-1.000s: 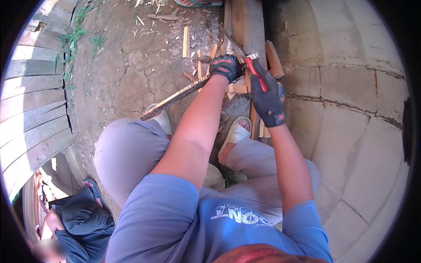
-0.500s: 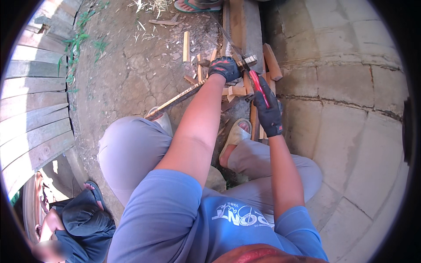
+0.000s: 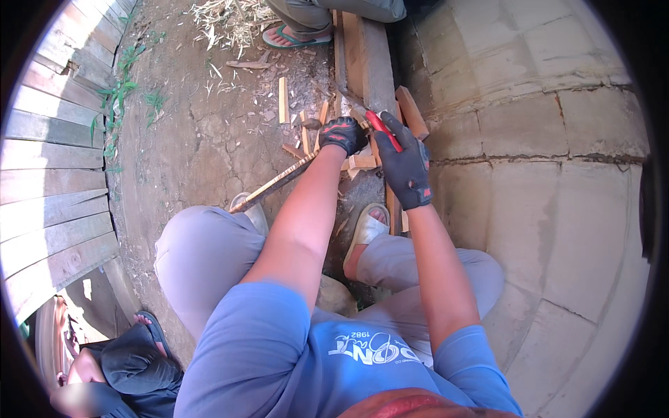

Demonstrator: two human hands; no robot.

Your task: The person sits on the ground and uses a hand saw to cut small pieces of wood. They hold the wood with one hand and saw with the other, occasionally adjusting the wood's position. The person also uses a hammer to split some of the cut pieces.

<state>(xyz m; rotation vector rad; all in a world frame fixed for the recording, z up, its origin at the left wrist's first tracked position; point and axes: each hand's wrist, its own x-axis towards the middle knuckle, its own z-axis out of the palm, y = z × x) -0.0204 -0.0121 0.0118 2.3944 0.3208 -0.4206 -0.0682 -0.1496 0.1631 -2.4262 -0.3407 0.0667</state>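
Observation:
My left hand (image 3: 342, 134), in a black glove with red marks, is closed around a long, narrow wooden strip (image 3: 275, 182). The strip slants from beside my left foot up under that hand, its far end near the blade. In a dark glove, my right hand (image 3: 405, 161) grips the red handle (image 3: 382, 130) of a long-bladed tool. Its dark, narrow blade (image 3: 352, 99) points away and to the left, past the left hand's fingers. Whether it is a saw or a knife cannot be made out. Short wood offcuts (image 3: 361, 162) lie just below my left hand.
A thick timber beam (image 3: 378, 66) runs away from me, with a wood block (image 3: 412, 111) beside it. Another person's sandalled foot (image 3: 296, 37) is at the far end, near wood shavings (image 3: 233, 21). A concrete wall (image 3: 529, 188) stands right; someone sits lower left (image 3: 136, 366).
The right hand and the red-handled tool have shifted up and left, and the blade now shows shorter. The view has also moved, showing more of the far person's legs. The left hand keeps its grip.

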